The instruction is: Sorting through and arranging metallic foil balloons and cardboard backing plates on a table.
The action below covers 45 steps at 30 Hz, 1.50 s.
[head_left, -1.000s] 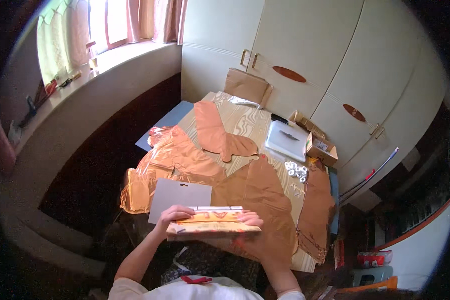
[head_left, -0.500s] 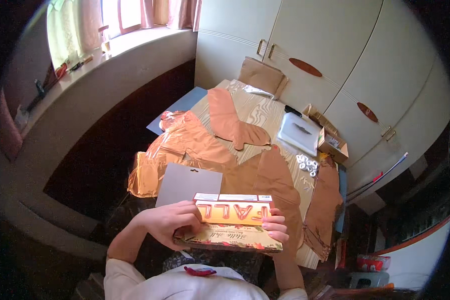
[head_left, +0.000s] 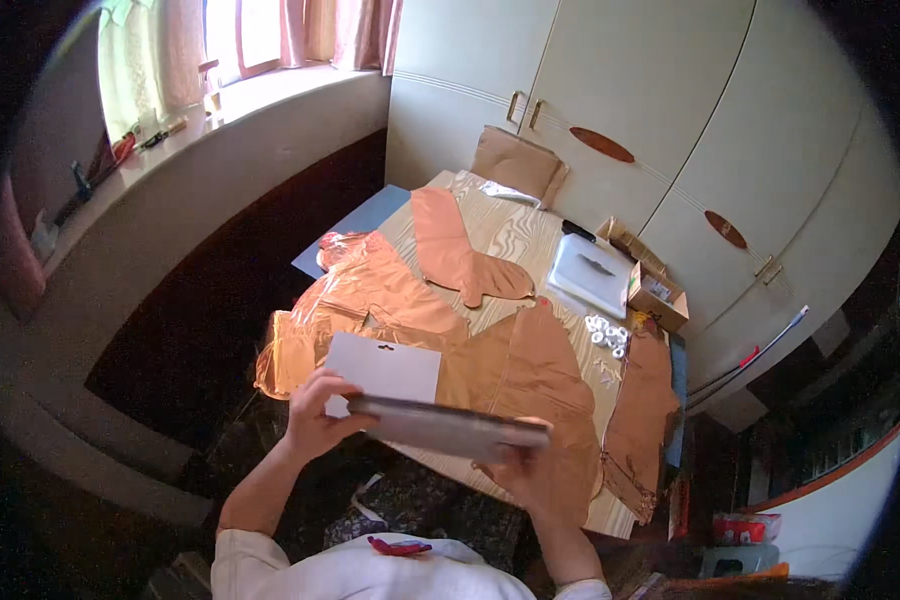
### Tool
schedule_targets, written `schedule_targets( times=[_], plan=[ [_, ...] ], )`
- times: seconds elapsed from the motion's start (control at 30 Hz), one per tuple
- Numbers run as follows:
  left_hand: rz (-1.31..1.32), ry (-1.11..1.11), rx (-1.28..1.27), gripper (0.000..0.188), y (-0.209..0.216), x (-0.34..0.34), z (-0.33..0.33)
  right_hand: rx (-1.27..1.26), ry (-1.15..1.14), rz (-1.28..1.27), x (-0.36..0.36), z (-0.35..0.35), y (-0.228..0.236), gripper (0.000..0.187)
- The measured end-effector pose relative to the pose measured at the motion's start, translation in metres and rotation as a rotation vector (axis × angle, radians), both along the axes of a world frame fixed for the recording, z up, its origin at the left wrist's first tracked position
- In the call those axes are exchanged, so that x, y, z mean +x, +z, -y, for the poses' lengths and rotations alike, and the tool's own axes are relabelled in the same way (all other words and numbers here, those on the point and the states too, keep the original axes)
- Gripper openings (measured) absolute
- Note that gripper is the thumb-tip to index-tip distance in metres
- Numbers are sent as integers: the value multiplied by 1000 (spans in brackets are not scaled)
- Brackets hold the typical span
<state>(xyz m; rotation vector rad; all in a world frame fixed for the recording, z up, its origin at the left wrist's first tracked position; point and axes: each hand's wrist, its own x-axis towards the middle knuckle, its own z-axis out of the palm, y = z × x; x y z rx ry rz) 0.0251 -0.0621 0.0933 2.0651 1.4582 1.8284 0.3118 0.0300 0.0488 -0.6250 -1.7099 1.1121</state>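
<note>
A flat cardboard balloon package [head_left: 435,432], tilted so its dark edge and greyish side show, is held level above the near edge of the table. My left hand [head_left: 320,412] grips its left end, thumb and fingers closed on the corner. At the other end, my right hand [head_left: 522,468] holds it from beneath, slightly blurred. Just behind the package lies a pale grey card [head_left: 385,365] with a hanging slot. Flat copper-coloured foil balloons [head_left: 545,370] spread around it, and an L-shaped foil balloon [head_left: 460,250] lies farther back.
Along the right of the wooden table [head_left: 515,230] are a white plastic tray [head_left: 590,275], a small open cardboard box [head_left: 660,295] and several white rolls [head_left: 607,335]. A brown cushion-like packet [head_left: 518,165] rests against the cabinet [head_left: 650,90]. A windowsill [head_left: 270,90] runs at left.
The package has turned from its printed face, with orange and floral parts, to nearly edge-on, its greyish side showing. My left hand has shifted left and up to its end.
</note>
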Motion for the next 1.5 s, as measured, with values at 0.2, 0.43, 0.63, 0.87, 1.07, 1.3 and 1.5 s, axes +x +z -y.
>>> schedule_targets(
  times=[0.2, 0.43, 0.63, 0.87, 1.07, 1.3, 1.5],
  plan=[
    [582, 123, -487, 25, -33, -28, -22, -594, 225, -54, -52, -21, -7, 42],
    [481, 274, -625, 25, -85, -69, -65, -364, 163, 249, -100, -92, -56, 54],
    [240, 437, -600, 30, -106, -75, -81, -137, -57, 551, -120, -106, -82, 44],
    [-11, 552, -607, 27, -103, -61, -79, 129, -231, 675, -114, -108, -101, 45],
    [-99, 601, -626, 25, -106, -59, -76, -336, 54, 127, -117, -91, -52, 47],
    [238, 493, -287, 45, -88, -67, -49, -547, 153, -308, -103, -68, -14, 46],
    [1021, 45, -125, 59, -66, -26, 18, -727, -4, -544, -81, -28, 27, 58]
  ],
)
